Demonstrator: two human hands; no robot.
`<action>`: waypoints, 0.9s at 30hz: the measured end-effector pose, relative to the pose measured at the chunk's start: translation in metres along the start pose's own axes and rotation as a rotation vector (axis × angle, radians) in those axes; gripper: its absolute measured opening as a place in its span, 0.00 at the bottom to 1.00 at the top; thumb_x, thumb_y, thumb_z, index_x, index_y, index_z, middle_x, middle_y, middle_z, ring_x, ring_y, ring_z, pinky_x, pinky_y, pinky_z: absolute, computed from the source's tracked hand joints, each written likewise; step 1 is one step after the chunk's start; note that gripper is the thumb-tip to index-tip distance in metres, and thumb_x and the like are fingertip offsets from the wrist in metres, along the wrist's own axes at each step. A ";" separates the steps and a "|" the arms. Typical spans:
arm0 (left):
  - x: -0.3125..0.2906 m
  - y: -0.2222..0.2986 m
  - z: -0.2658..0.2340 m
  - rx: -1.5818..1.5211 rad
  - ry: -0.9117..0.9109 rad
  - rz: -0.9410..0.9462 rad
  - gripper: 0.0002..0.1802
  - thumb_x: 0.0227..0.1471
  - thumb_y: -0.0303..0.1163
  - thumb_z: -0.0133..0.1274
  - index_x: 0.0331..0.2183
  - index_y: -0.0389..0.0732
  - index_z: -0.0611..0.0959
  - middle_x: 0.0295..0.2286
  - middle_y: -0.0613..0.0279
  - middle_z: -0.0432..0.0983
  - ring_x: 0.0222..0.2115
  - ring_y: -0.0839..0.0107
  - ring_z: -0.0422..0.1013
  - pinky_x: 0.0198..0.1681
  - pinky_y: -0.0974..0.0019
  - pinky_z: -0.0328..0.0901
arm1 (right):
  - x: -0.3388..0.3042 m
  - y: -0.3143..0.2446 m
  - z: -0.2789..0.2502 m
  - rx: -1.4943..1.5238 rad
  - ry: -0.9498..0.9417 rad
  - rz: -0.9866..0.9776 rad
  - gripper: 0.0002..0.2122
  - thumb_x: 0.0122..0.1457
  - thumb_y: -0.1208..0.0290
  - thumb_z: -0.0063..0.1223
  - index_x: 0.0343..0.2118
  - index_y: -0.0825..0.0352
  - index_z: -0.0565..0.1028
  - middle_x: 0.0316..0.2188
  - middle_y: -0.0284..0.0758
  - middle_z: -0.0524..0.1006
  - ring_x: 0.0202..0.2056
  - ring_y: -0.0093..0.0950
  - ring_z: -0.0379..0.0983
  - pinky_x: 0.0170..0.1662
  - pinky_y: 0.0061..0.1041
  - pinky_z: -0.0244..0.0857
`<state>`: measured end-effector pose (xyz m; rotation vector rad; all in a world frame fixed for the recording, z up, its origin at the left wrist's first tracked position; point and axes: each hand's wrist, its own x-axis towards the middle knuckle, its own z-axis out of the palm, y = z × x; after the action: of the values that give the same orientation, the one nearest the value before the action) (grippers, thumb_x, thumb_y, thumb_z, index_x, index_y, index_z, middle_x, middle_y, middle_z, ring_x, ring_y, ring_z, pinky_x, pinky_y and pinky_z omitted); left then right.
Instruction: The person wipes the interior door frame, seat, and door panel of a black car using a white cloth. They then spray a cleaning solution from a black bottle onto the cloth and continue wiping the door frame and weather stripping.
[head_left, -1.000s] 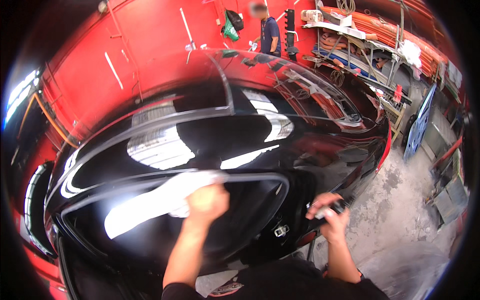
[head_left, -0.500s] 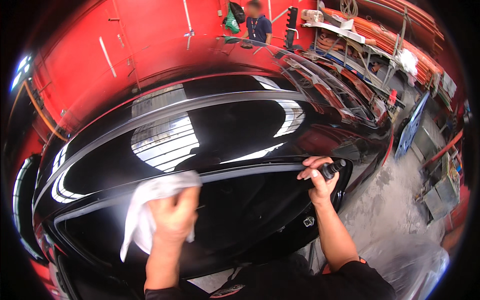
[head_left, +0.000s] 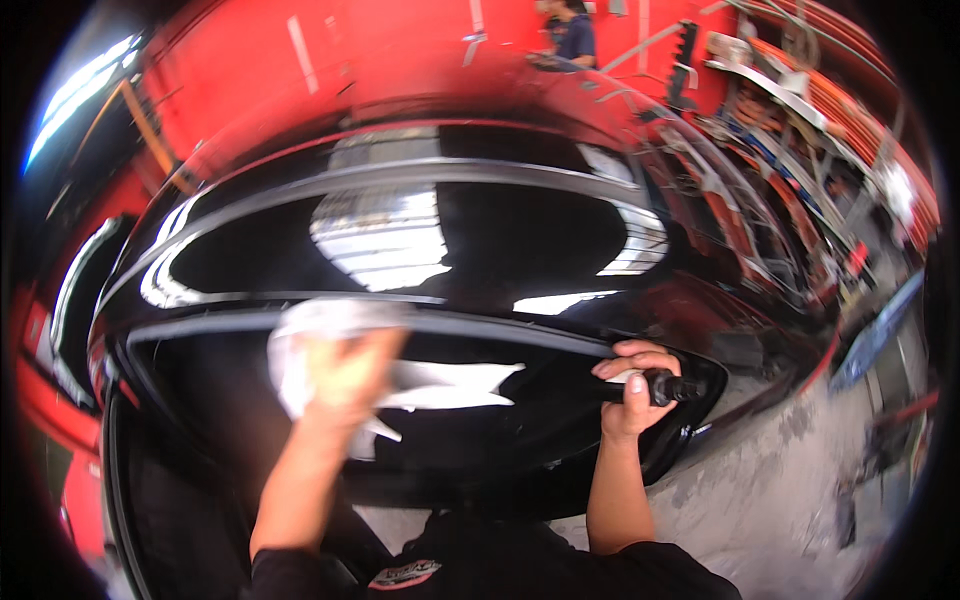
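My left hand (head_left: 345,370), smeared by motion, is closed on a white cloth (head_left: 288,355). The cloth lies at the upper edge of a dark opening in a glossy black car body (head_left: 530,235), with loose ends trailing to the right and below. A grey-black seal strip (head_left: 480,330) runs along that edge. My right hand (head_left: 632,405) is wrapped around a black cylinder (head_left: 668,388) with a stepped, narrower end, held near the right corner of the opening. What kind of object it is, I cannot make out.
Beyond the car another person (head_left: 572,40) in a dark blue shirt stands by the red wall (head_left: 380,50). Shelving with orange and grey parts (head_left: 790,110) fills the far right. A blue panel (head_left: 880,330) leans above the concrete floor (head_left: 745,495).
The view has shifted, so the car and background sit further right. The white cloth has swung out, one end now stretching right of my left hand. My right hand keeps its grip on the cylinder.
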<state>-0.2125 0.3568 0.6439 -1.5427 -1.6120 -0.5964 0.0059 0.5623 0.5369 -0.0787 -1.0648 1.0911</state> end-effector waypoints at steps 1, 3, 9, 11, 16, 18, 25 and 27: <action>0.023 0.023 0.009 -0.029 0.026 0.160 0.14 0.36 0.22 0.57 0.33 0.37 0.83 0.35 0.56 0.77 0.32 0.56 0.75 0.37 0.57 0.69 | -0.003 0.006 -0.007 -0.123 0.004 -0.091 0.14 0.54 0.63 0.56 0.35 0.69 0.68 0.22 0.47 0.76 0.29 0.33 0.75 0.37 0.33 0.72; 0.016 0.027 0.032 -0.071 0.161 0.256 0.12 0.33 0.28 0.59 0.28 0.41 0.84 0.33 0.59 0.77 0.29 0.60 0.73 0.33 0.58 0.64 | -0.007 0.013 -0.027 -0.195 -0.049 -0.165 0.14 0.55 0.64 0.54 0.36 0.70 0.68 0.18 0.45 0.75 0.36 0.35 0.73 0.36 0.32 0.73; -0.081 -0.052 -0.012 0.433 0.399 -0.162 0.15 0.35 0.16 0.52 0.30 0.38 0.85 0.28 0.56 0.78 0.32 0.58 0.68 0.40 0.60 0.62 | -0.029 0.024 -0.067 -0.089 -0.200 -0.123 0.14 0.56 0.67 0.51 0.40 0.73 0.66 0.20 0.48 0.74 0.38 0.36 0.71 0.29 0.31 0.78; -0.076 -0.027 -0.004 0.445 0.288 -0.274 0.17 0.34 0.15 0.51 0.30 0.39 0.85 0.32 0.54 0.79 0.34 0.56 0.69 0.42 0.60 0.62 | -0.026 0.022 -0.063 -0.045 -0.187 -0.078 0.14 0.56 0.68 0.51 0.40 0.73 0.66 0.21 0.49 0.74 0.38 0.36 0.70 0.29 0.31 0.78; -0.051 -0.014 0.026 0.406 0.225 -0.056 0.16 0.33 0.25 0.56 0.30 0.47 0.87 0.34 0.57 0.77 0.38 0.57 0.71 0.46 0.53 0.60 | -0.020 0.022 -0.063 -0.099 -0.113 -0.105 0.17 0.57 0.62 0.54 0.40 0.71 0.66 0.22 0.46 0.74 0.36 0.34 0.72 0.28 0.30 0.78; -0.091 -0.073 0.000 0.650 0.033 -0.144 0.15 0.36 0.24 0.55 0.31 0.46 0.86 0.38 0.56 0.77 0.40 0.54 0.71 0.46 0.53 0.63 | -0.016 0.018 -0.053 -0.152 -0.068 -0.142 0.18 0.56 0.60 0.57 0.38 0.71 0.67 0.21 0.44 0.74 0.33 0.32 0.73 0.28 0.30 0.77; -0.056 -0.044 0.014 0.293 0.310 -0.021 0.14 0.40 0.20 0.55 0.35 0.32 0.82 0.35 0.48 0.78 0.35 0.54 0.75 0.47 0.43 0.65 | -0.009 0.020 -0.021 -0.133 0.106 -0.221 0.17 0.57 0.60 0.53 0.37 0.71 0.66 0.31 0.47 0.71 0.22 0.27 0.72 0.24 0.24 0.75; -0.031 -0.018 0.027 0.112 0.411 0.022 0.14 0.37 0.26 0.59 0.32 0.33 0.84 0.35 0.45 0.77 0.37 0.53 0.75 0.50 0.40 0.64 | -0.011 0.019 -0.026 -0.285 0.109 -0.286 0.15 0.58 0.63 0.52 0.37 0.71 0.67 0.27 0.46 0.72 0.30 0.31 0.72 0.30 0.26 0.75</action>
<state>-0.2388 0.3575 0.6068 -1.2568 -1.2903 -0.7433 0.0120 0.5742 0.5056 -0.2048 -1.0893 0.6664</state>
